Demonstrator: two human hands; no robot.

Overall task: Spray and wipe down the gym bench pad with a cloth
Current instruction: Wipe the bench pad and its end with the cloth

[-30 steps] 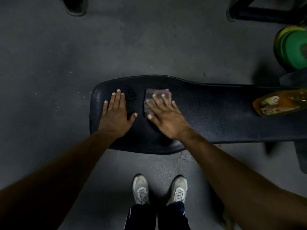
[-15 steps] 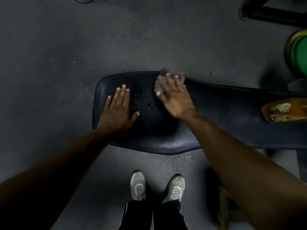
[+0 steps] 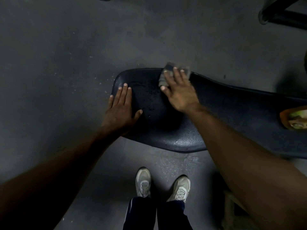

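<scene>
The right hand (image 3: 180, 92) presses the grey cloth (image 3: 167, 72) flat under straight fingers at the 12 o'clock edge of the black bench pad (image 3: 232, 110). The left hand (image 3: 120, 107) rests flat and released on the pad's 9 o'clock end. An orange spray bottle (image 3: 294, 118) lies at 3 o'clock, well apart from both hands.

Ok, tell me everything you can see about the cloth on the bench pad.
The cloth is a small grey rag, soft and crumpled-looking, blurred here so its weave cannot be told. It lies at the far edge of the black pad, partly over the rim. The right hand presses it flat with spread, straight fingers, covering its near part; its far corners and left side show past the fingertips. Nothing else touches it.
</scene>
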